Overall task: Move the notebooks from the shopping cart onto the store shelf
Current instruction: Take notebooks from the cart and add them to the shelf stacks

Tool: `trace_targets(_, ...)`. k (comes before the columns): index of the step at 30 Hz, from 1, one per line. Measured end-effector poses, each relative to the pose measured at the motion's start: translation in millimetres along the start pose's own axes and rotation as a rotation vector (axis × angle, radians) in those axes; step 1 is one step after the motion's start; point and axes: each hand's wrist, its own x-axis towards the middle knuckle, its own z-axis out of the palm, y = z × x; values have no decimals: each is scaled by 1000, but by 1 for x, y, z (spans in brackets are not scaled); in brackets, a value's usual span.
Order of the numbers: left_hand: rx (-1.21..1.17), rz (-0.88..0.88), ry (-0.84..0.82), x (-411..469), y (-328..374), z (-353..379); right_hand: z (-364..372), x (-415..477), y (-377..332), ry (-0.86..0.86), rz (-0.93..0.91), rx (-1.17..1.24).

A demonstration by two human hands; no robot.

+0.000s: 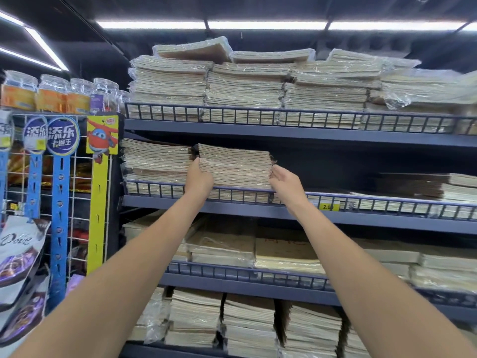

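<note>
A thick stack of tan notebooks (233, 165) sits on the second shelf (284, 211) from the top, behind its wire rail. My left hand (198, 178) grips the stack's left end, fingers wrapped round the edge. At the stack's right end is my right hand (285, 180), fingers loosely bent and touching or just off the corner. Another notebook stack (154, 161) stands directly to the left. The shopping cart is out of view.
Wrapped notebook bundles fill the top shelf (258, 91) and the lower shelves (258, 251). Lower stacks lie at the right of the second shelf (426, 187), with a dark gap between. A wire rack with hanging snack strips (62, 177) and jars stands at the left.
</note>
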Motion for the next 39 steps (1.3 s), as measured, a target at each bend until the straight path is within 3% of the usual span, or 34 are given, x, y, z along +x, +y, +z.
trace_targets(12, -26, -84, -207, -104, 26, 22, -36, -72, 3, -60, 124, 58)
trace_targets(18, -57, -173, -250, -170, 9, 43, -60, -128, 32, -70, 270, 116)
trace_targets(27, -13, -446, -431, -312, -85, 93, -106, -261, 131, -77, 599, 95)
trace_targets(39, 344, -885, -710, -505, -276, 128, -107, -479, 323, -105, 1215, 50)
